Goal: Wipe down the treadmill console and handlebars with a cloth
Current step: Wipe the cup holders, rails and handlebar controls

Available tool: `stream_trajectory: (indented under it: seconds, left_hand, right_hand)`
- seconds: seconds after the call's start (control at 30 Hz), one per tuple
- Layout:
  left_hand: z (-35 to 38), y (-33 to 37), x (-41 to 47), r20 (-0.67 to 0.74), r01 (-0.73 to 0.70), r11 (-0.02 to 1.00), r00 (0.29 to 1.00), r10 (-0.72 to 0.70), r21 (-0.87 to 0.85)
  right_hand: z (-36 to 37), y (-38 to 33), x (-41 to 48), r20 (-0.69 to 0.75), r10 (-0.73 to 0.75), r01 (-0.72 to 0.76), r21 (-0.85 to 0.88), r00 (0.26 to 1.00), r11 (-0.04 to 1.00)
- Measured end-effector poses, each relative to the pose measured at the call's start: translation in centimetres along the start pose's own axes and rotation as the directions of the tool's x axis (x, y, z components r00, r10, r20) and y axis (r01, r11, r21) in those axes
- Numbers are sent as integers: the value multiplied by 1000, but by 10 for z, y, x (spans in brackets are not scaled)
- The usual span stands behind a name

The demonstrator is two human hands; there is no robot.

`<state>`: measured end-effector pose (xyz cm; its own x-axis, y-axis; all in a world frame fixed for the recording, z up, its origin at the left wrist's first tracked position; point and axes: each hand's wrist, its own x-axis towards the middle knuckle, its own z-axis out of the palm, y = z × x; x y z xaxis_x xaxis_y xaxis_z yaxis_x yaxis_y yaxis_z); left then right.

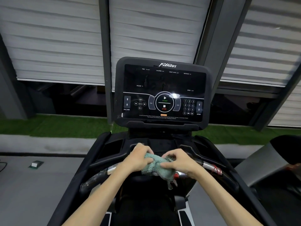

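Both hands grip bunched teal cloth (pixel 154 165) above front handlebar (pixel 110 170), below console (pixel 162 92); left hand (pixel 138 158) pinches left end; right hand (pixel 176 162) pinches right end; cloth long axis left-right, frayed corner hanging down.

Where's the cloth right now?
Head view, lower centre: the cloth is bunched between the left hand and right hand, at the front handlebar, below the console.

cloth (pixel 156 165) between hands, below console (pixel 162 92)
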<state>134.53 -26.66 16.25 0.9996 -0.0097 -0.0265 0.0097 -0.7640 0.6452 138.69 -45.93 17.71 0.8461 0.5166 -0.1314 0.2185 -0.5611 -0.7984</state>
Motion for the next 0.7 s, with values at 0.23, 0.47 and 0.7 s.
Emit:
stream_trajectory:
  seconds: [0.23,0.47,0.7]
  left_hand:
    - [7,-15,-8,1,-64,995,998,64,-73]
    - [10,-27,-4,-188,-113,917,981,42,-381]
    - [37,-65,-11,-167,17,995,986,-1,95]
  right_hand:
    - [-1,-1,-10,92,-56,71,-160,994,985]
    - [13,10,-11,-13,-10,13,324,1000,946]
    - [9,1,5,-556,-47,45,-17,830,999]
